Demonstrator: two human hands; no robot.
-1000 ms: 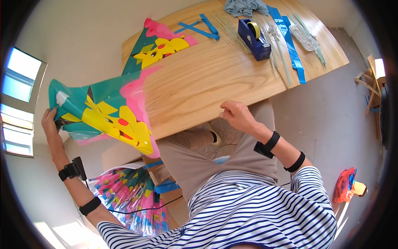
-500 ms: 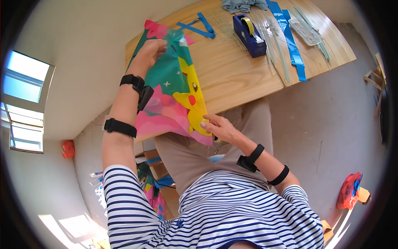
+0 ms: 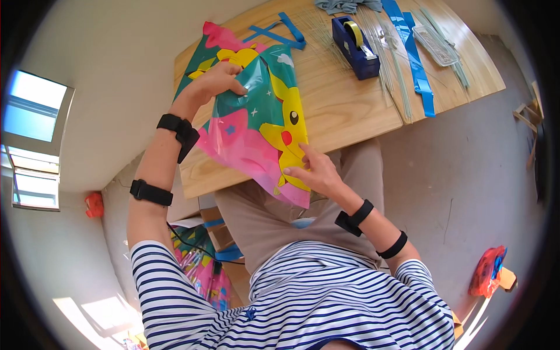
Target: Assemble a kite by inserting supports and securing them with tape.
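Observation:
A glossy printed sheet (image 3: 239,137), pink and green with yellow cartoon figures, lies partly folded on the table's left end. Its lower corner hangs over the front edge above my lap. My left hand (image 3: 217,83) is closed on the folded upper part, its thumb pointing right. At the sheet's right edge, my right hand (image 3: 321,174) has its thumb and outstretched index finger on top. The other right fingers are hidden, apparently under the sheet, so the edge sits between them and the thumb.
On the wooden table (image 3: 350,116) stand a dark blue tape dispenser (image 3: 357,49) and a clear tray (image 3: 434,46). Blue strips (image 3: 417,76), thin rods (image 3: 402,87) and a grey cloth (image 3: 349,6) lie around them. More printed sheets (image 3: 201,262) are below at left.
The sheet's folded part has swung to the right, baring another yellow figure at the upper left. My left hand has moved slightly down and turned; my right hand has shifted a little right.

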